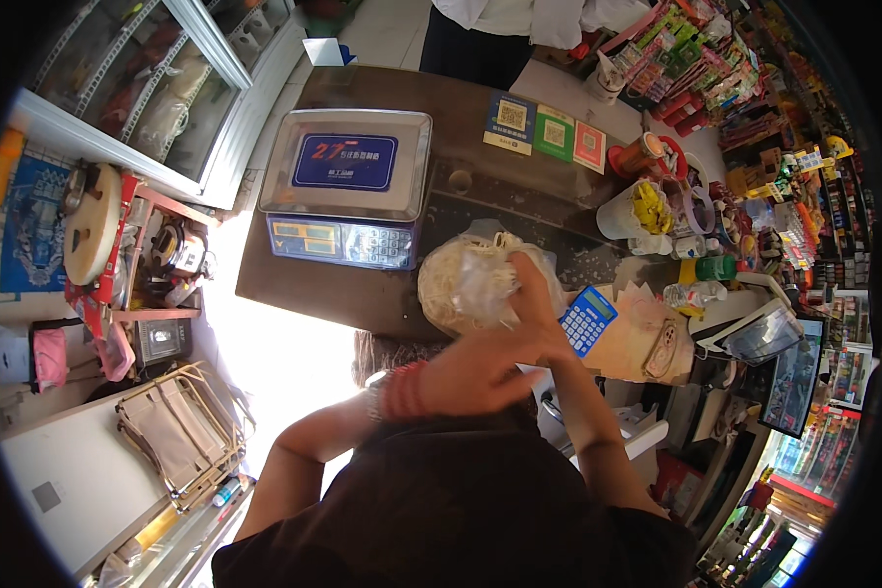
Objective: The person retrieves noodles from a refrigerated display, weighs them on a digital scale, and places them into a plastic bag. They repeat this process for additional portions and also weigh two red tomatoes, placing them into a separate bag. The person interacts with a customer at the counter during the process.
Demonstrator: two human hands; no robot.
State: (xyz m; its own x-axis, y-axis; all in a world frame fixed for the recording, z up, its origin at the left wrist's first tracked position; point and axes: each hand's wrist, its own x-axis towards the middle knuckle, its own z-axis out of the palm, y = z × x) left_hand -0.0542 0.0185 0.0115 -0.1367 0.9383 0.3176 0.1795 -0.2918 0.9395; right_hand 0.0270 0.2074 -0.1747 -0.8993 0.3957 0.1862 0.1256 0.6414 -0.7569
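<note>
A clear plastic bag [439,284] of pale, noodle-like strands lies on the dark counter, in front of the scale. My right hand [529,294] is at the bag's upper right, its fingers closed on the crumpled plastic. Across my right wrist passes my left hand [475,372], blurred, its fingers stretched out toward the right; I see nothing in it. Red beads and a silvery band circle my left wrist. Beside my right hand lies a blue calculator [588,320].
A digital scale [348,186] with a steel pan stands on the counter [461,186]. Payment code cards [554,132] lie farther back. A white tub [622,216] of yellow packets and a monitor [792,377] are at right. Another person [480,44] stands across the counter.
</note>
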